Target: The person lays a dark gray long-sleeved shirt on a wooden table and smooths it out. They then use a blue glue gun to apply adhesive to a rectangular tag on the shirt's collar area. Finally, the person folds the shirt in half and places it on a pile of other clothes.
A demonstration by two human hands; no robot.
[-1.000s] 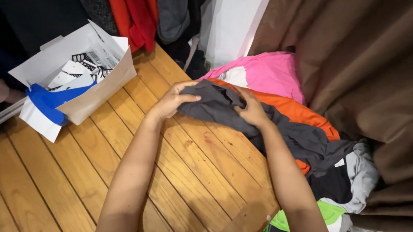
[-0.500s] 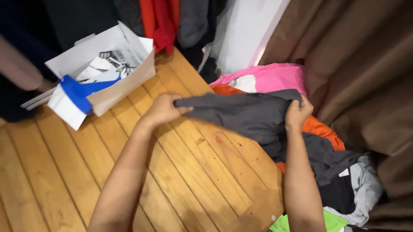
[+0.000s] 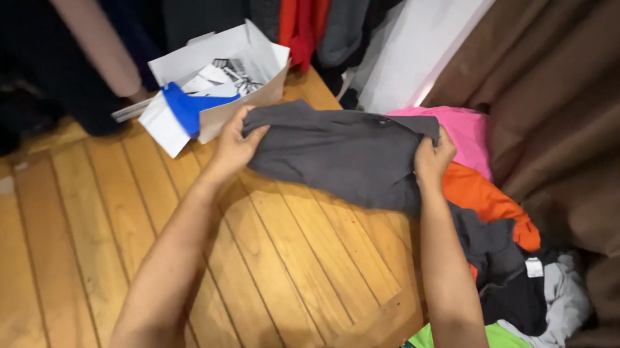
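Grey garment [image 3: 341, 151] held stretched above wooden floor [image 3: 103, 218]; left hand [image 3: 233, 143] closed on its left edge, right hand [image 3: 433, 157] closed on its right edge; clothes pile [image 3: 507, 268] just beside, at right; white cardboard box [image 3: 215, 80] behind left hand.

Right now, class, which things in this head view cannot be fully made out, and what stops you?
- Grey garment: lower end buried in the clothes pile.
- Cardboard box: contents partly hidden by its flaps.
- Hanging clothes: cut off by the top edge.
- Another person's arm: hand hidden behind the box.
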